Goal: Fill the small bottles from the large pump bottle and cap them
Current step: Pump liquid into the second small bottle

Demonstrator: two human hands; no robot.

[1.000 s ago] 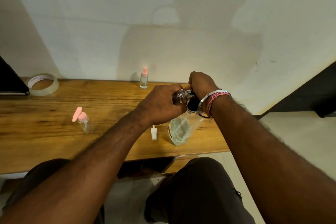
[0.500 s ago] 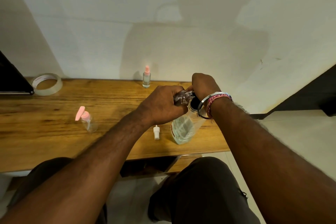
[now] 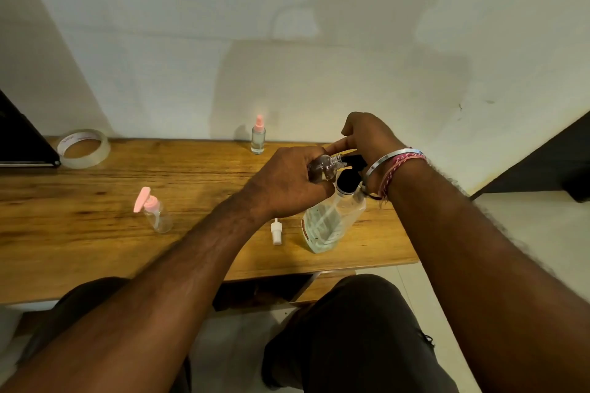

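Observation:
My left hand (image 3: pixel 287 182) grips a small clear bottle (image 3: pixel 325 164), held on its side with its open mouth against the black pump spout (image 3: pixel 352 159) of the large pump bottle (image 3: pixel 329 223). The large bottle stands on the wooden table (image 3: pixel 95 201), clear with pale liquid low inside. My right hand (image 3: pixel 367 137) sits on top of the black pump head, fingers curled, one finger stretched toward the small bottle. A loose white spray cap (image 3: pixel 276 232) lies on the table just left of the large bottle.
A small clear bottle with a pink pump top (image 3: pixel 153 209) stands at the left. A small bottle with a pink spray cap (image 3: pixel 258 135) stands by the wall. A roll of clear tape (image 3: pixel 83 148) and a dark flat object (image 3: pixel 22 143) lie far left. The table's right edge is beside the large bottle.
My right hand has lifted slightly off the pump head and one finger now stretches out. The left hand still holds the small bottle at the spout. The camera has shifted a little.

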